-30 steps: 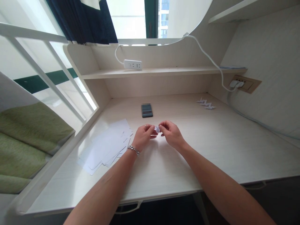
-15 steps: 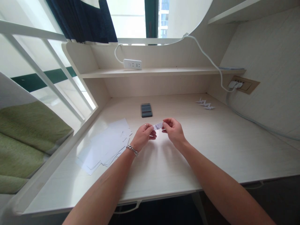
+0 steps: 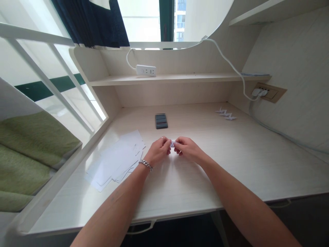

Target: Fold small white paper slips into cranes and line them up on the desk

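A small piece of folded white paper (image 3: 172, 144) is pinched between my two hands above the middle of the desk. My left hand (image 3: 159, 151), with a ring and a chain bracelet at the wrist, grips its left end. On the right end, the thumb and fingers of my right hand (image 3: 189, 148) are closed. Most of the paper is hidden behind the fingertips. To the left of my left hand lies a spread of white paper sheets (image 3: 115, 159). Beyond the hands sits a dark, blurred-out rectangular object (image 3: 161, 121).
Several folded paper cranes (image 3: 226, 114) stand at the back right of the desk (image 3: 244, 161). A white power strip (image 3: 146, 70) rests on the shelf (image 3: 174, 79). Its cord (image 3: 228, 63) hangs toward the wall socket (image 3: 271, 92). A green cloth (image 3: 33, 161) borders the left side.
My hands have come closer together around the folded paper, and less of it shows. The right hand has moved slightly left and down. The other objects stay in place.
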Available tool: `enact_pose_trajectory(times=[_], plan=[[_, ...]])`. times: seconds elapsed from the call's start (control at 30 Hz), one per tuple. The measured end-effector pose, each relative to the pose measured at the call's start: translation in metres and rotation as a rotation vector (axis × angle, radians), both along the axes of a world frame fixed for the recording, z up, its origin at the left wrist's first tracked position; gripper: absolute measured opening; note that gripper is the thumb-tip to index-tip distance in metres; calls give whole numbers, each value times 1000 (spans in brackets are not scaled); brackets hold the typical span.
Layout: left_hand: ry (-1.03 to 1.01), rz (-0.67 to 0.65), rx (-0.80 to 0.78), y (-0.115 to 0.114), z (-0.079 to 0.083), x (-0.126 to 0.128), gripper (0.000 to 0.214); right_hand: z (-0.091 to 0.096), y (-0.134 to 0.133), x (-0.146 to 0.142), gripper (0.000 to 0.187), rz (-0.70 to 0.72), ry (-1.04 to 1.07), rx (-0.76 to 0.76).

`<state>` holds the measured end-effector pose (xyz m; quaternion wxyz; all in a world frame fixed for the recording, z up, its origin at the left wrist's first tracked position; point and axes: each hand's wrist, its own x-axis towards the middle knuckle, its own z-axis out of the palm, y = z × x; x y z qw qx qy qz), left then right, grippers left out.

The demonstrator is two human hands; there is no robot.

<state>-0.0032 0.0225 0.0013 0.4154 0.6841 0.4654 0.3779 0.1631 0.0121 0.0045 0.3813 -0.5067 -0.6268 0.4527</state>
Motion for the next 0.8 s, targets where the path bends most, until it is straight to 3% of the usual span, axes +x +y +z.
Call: enact_pose_trajectory(times=[0.17,0.4,0.57,0.8], plan=[[-4,-89,-113,-1,3,1,34,0,0,1,18,22,51,-16],[-132,-123,-274,-6,13,3,29,9,-4,6,19,101,173,-208],[-167,-87,-417,-9,14,5,17,10,-4,9,20,162,267,-252],[-307,-75,-443,-6,11,5,26,9,-4,7,30,169,328,-293]])
